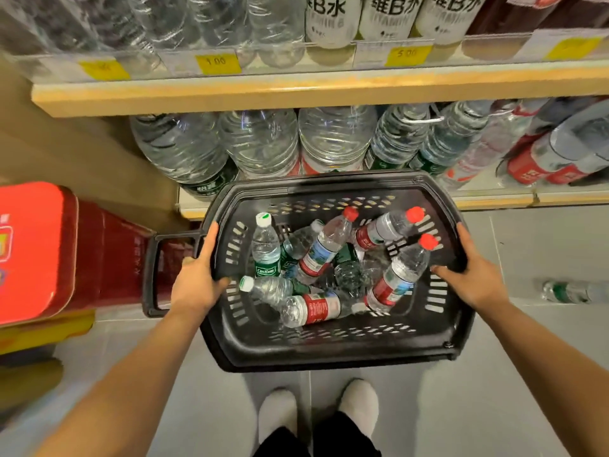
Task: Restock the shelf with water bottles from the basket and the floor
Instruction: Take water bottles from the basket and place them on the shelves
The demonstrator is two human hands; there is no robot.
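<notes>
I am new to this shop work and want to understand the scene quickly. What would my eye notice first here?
First, the black basket in the middle, held at its two side rims by the left hand and right hand, with small water bottles piled loosely inside. Behind it, large water jugs fill the bottom shelf. One loose bottle lies on the floor at the right.

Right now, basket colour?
Black basket, gripped by both hands; clearest in the head view.

I see a grey tiled floor (527,374) across the lower frame, one water bottle (571,291) lying on it at right. The lower shelf (527,201) at mid-frame carries large water jugs (336,140); the upper shelf (296,94) carries bottles too.
</notes>
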